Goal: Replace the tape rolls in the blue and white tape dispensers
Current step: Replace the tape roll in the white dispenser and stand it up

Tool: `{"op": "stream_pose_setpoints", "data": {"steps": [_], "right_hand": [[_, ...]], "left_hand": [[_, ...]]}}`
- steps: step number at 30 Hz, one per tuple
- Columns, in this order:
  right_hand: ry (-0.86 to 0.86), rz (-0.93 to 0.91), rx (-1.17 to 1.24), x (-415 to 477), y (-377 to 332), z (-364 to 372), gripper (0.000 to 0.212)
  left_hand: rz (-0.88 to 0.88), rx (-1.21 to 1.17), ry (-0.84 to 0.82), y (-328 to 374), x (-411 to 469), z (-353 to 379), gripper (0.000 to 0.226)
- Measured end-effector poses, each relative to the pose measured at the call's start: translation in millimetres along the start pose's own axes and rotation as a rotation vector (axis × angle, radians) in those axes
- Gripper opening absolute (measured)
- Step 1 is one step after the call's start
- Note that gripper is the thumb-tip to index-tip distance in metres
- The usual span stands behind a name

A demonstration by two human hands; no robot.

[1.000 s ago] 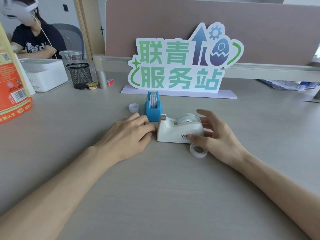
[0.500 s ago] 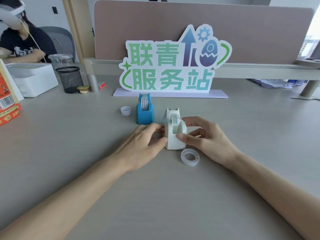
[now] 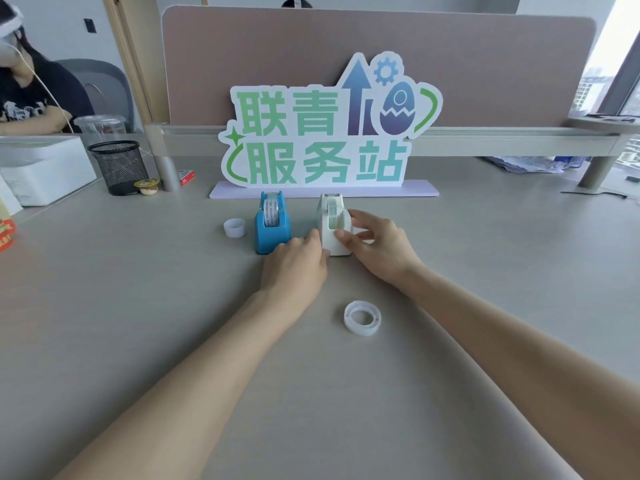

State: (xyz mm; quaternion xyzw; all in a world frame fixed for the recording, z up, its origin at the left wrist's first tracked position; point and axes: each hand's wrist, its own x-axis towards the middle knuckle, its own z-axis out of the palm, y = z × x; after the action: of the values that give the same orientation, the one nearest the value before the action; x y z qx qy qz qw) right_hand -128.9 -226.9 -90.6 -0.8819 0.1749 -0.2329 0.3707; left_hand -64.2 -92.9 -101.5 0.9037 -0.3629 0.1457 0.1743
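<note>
The white tape dispenser [image 3: 331,223] stands end-on in the middle of the desk with a tape roll in it. My right hand [image 3: 375,245] grips its right side and near end with thumb and fingers. My left hand [image 3: 294,263] presses against its lower left side. Just left of it stands the blue tape dispenser [image 3: 272,225], also with a roll in it. A clear tape roll [image 3: 362,317] lies flat on the desk, nearer to me than both hands. A small white tape core [image 3: 234,227] sits left of the blue dispenser.
A large standing sign [image 3: 325,133] on a lilac base stands right behind the dispensers. At the far left are a black mesh pen cup [image 3: 118,167], a white box [image 3: 41,171] and a seated person [image 3: 24,95]. A brown partition [image 3: 346,39] closes the desk's back.
The white dispenser was turned from side-on to end-on and slid away from me, beside the blue one. Both hands went with it. The clear roll stayed behind on the desk.
</note>
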Motion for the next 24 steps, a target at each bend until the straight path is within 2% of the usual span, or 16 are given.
{"op": "stream_pose_setpoints", "data": {"steps": [5,9,10,12,14,16,20,24], "right_hand": [[0.002,0.030,-0.052,-12.3,-8.5,-2.8,0.037],[-0.042,0.026,-0.046,-50.7,-15.5,-11.8,0.036],[-0.070,0.018,-0.018,-62.8,-14.4,-16.3,0.039],[-0.145,0.008,0.027,-87.9,-13.9,-28.2,0.063],[-0.216,-0.018,-0.038,-106.2,-12.9,-38.2,0.086],[-0.238,-0.074,-0.132,-111.4,-10.6,-39.3,0.092],[-0.096,-0.174,-0.272,-88.0,-8.0,-30.6,0.072],[0.044,-0.176,-0.457,-34.9,11.2,-20.7,0.064]], "left_hand": [[-0.001,0.072,0.062,6.3,0.3,2.3,0.021],[0.023,-0.005,-0.021,-1.0,-5.3,-2.5,0.021],[0.037,-0.063,-0.068,-5.1,-8.4,-5.0,0.022],[0.050,-0.162,-0.178,-15.5,-17.0,-11.8,0.030],[0.039,-0.224,-0.268,-24.6,-22.0,-18.2,0.042],[0.049,-0.262,-0.287,-29.1,-22.8,-20.4,0.045],[0.127,-0.303,-0.193,-27.8,-23.7,-14.8,0.034],[0.116,-0.287,-0.190,-28.9,-24.9,-12.2,0.035]]}}
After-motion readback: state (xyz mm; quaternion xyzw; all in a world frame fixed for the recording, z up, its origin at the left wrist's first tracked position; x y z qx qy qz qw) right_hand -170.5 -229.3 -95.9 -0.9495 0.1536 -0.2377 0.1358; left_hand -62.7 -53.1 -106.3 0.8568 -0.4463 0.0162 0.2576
